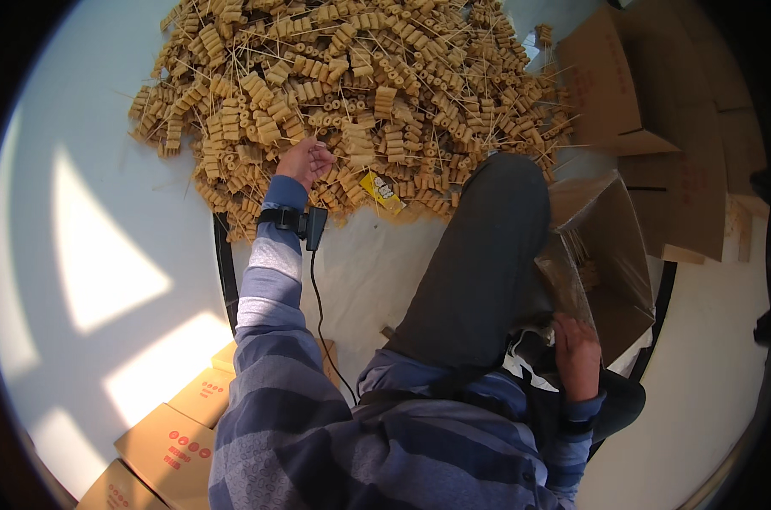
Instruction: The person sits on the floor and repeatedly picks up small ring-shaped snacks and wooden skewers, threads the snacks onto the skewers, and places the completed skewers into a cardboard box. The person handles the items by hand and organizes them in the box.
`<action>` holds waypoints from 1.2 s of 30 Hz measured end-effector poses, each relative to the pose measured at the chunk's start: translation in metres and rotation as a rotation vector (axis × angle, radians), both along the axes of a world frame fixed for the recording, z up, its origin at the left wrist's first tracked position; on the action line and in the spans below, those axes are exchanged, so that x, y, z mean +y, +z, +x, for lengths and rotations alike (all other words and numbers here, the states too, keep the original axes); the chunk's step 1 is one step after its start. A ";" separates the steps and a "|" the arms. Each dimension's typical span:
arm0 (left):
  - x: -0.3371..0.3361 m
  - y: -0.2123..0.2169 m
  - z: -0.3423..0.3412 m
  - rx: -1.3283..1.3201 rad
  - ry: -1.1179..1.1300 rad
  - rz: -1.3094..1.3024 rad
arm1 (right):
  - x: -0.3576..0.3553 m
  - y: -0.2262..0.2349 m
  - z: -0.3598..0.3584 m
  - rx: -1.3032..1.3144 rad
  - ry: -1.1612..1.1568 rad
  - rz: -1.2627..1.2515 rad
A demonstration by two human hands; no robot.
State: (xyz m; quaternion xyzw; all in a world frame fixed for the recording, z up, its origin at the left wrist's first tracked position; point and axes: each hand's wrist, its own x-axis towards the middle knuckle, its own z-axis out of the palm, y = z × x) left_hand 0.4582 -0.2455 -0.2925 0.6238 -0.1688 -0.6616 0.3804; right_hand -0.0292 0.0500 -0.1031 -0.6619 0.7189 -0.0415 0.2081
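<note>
A big heap of tan skewered food pieces [360, 85] on thin sticks covers a white sheet on the floor. My left hand [304, 161] reaches into the heap's near edge, its fingers curled around some skewers. A black wrist device [296, 221] with a cable sits on that arm. My right hand [577, 348] rests at the near flap of an open cardboard box [615, 255] lined with clear plastic, beside my raised knee [496, 238]. A small yellow packet [381, 191] lies at the heap's edge.
Flattened and open cardboard boxes [657, 110] stand at the right. Closed printed cartons [173, 442] are stacked at the lower left. Sunlight patches fall on the pale floor [88, 255] to the left.
</note>
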 end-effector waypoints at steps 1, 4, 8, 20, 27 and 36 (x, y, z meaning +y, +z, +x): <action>0.007 0.008 -0.009 0.040 0.028 -0.002 | 0.001 0.001 -0.001 0.000 -0.004 -0.001; 0.031 0.034 -0.035 0.178 0.048 -0.056 | 0.002 0.002 -0.003 -0.018 -0.009 -0.033; 0.050 0.057 -0.064 0.293 -0.061 -0.167 | 0.005 -0.001 -0.004 -0.070 0.003 -0.105; 0.053 0.113 -0.118 0.373 -0.271 -0.362 | 0.011 0.016 0.006 -0.417 -0.194 -0.093; 0.129 0.186 -0.192 0.517 -0.581 -0.412 | -0.043 0.043 0.053 -1.042 -0.317 -0.120; 0.212 0.188 -0.245 0.514 -1.199 -0.327 | -0.043 0.046 0.083 -1.412 -0.485 0.389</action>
